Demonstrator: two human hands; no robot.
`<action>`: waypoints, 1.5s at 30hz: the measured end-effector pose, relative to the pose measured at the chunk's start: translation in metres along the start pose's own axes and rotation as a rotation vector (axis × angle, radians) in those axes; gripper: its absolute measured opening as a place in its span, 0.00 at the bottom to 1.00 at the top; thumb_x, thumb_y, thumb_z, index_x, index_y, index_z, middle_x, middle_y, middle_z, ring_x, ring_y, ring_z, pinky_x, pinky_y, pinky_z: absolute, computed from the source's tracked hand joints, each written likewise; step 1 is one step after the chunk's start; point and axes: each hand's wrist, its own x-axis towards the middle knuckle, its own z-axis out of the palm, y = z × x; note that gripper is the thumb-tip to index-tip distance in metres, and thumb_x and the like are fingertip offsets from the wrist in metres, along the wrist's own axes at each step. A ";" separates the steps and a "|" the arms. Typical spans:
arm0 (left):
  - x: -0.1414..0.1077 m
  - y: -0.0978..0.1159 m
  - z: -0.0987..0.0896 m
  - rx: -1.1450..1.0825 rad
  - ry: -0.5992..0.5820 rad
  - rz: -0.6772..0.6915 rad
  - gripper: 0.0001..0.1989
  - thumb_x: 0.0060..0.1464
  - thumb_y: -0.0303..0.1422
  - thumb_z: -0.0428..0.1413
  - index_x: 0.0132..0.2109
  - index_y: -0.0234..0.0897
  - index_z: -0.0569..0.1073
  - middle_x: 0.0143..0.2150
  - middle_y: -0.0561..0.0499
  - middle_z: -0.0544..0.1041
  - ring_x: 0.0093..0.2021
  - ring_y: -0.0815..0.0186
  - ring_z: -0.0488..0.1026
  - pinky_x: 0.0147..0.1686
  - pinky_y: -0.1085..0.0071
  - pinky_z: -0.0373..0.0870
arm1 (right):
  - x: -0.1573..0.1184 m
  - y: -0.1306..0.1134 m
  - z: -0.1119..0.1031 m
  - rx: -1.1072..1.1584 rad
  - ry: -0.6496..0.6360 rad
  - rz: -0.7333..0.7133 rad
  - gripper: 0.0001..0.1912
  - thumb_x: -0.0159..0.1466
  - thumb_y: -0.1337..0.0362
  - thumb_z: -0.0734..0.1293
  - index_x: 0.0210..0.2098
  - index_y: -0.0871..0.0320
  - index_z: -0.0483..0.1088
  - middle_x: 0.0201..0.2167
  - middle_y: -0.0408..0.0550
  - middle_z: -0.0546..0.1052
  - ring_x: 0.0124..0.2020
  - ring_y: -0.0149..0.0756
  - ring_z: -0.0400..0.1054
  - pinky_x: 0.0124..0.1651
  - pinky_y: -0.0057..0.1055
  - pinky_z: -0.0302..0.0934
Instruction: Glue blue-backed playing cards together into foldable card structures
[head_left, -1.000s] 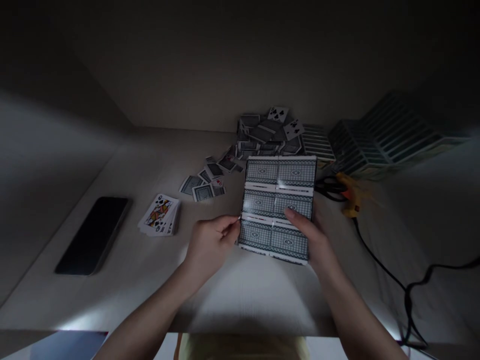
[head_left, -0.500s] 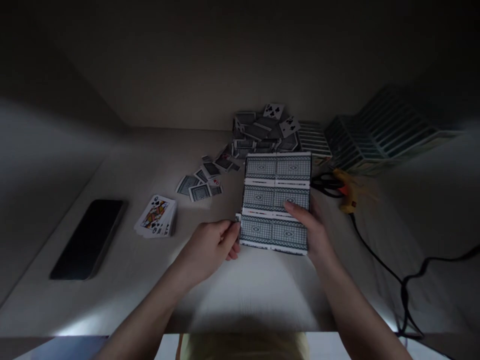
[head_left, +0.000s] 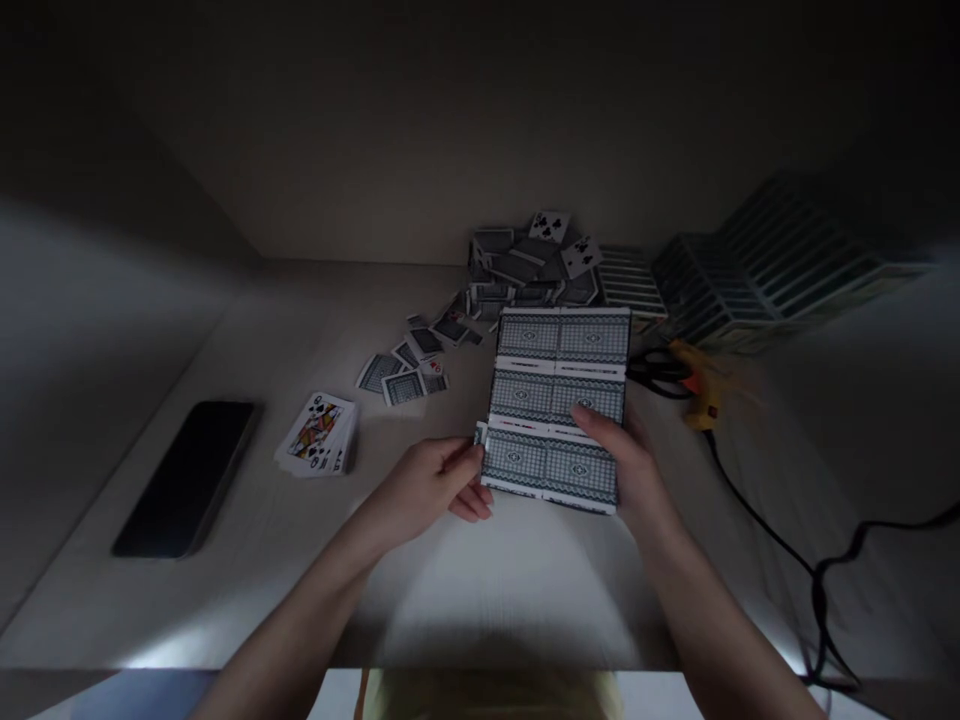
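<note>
A panel made of playing cards (head_left: 525, 395), backs facing up in several joined rows, is in my right hand (head_left: 634, 465). The thumb of that hand lies on the panel's face and the fingers go behind its right edge. My left hand (head_left: 427, 488) is at the lower left edge of the panel, thumb and forefinger pinching a small folded card piece (head_left: 480, 433) against that edge. Whether the piece is fixed to the panel I cannot tell. The other left fingers curl loosely below the panel's corner.
A stack of playing cards (head_left: 319, 435) and a black phone (head_left: 184, 480) lie at left. Loose card pieces (head_left: 405, 387) and a heap of folded cards (head_left: 517, 262) lie behind. Slatted card structures (head_left: 780, 265) and a yellow glue gun (head_left: 703, 390) with a black cord stand right.
The left fingers have shifted slightly right along the panel's edge, with more of the card piece showing above them. The whole view has drifted slightly; the right hand keeps its hold.
</note>
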 end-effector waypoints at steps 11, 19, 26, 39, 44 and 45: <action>-0.004 0.001 0.002 0.057 0.012 0.038 0.16 0.57 0.42 0.52 0.28 0.34 0.69 0.23 0.50 0.77 0.23 0.69 0.76 0.25 0.75 0.75 | -0.002 0.003 0.000 -0.008 0.006 0.011 0.30 0.54 0.56 0.72 0.56 0.49 0.66 0.49 0.44 0.76 0.52 0.48 0.69 0.55 0.46 0.61; -0.009 -0.004 0.005 0.209 0.049 0.128 0.15 0.58 0.37 0.49 0.26 0.36 0.67 0.22 0.52 0.76 0.22 0.69 0.76 0.24 0.74 0.75 | -0.003 -0.001 0.000 -0.046 -0.026 -0.002 0.30 0.53 0.55 0.72 0.54 0.48 0.67 0.50 0.42 0.76 0.55 0.49 0.67 0.57 0.47 0.60; -0.011 -0.005 0.009 0.291 0.071 0.145 0.12 0.56 0.31 0.47 0.25 0.37 0.65 0.21 0.53 0.75 0.21 0.68 0.76 0.22 0.74 0.74 | -0.004 -0.005 0.002 -0.058 -0.033 -0.005 0.35 0.52 0.55 0.73 0.58 0.50 0.63 0.51 0.45 0.75 0.55 0.50 0.66 0.57 0.48 0.60; 0.000 -0.006 0.000 1.164 0.305 0.521 0.17 0.60 0.34 0.43 0.23 0.38 0.65 0.18 0.50 0.71 0.18 0.66 0.66 0.23 0.71 0.51 | 0.001 -0.003 -0.002 0.059 -0.019 0.067 0.31 0.54 0.58 0.72 0.57 0.47 0.65 0.51 0.43 0.75 0.52 0.48 0.69 0.52 0.43 0.65; 0.006 -0.010 -0.004 1.013 0.234 0.568 0.16 0.58 0.31 0.44 0.22 0.38 0.63 0.15 0.56 0.64 0.16 0.71 0.58 0.22 0.72 0.49 | 0.002 -0.004 -0.002 0.082 -0.023 0.090 0.32 0.52 0.58 0.73 0.56 0.48 0.66 0.49 0.42 0.76 0.51 0.48 0.70 0.52 0.43 0.64; 0.007 -0.011 -0.005 0.948 0.207 0.565 0.17 0.59 0.31 0.44 0.22 0.38 0.62 0.15 0.56 0.64 0.16 0.72 0.58 0.23 0.73 0.51 | 0.003 -0.004 -0.002 0.089 -0.021 0.104 0.32 0.51 0.58 0.73 0.56 0.48 0.66 0.49 0.42 0.77 0.51 0.48 0.70 0.51 0.43 0.65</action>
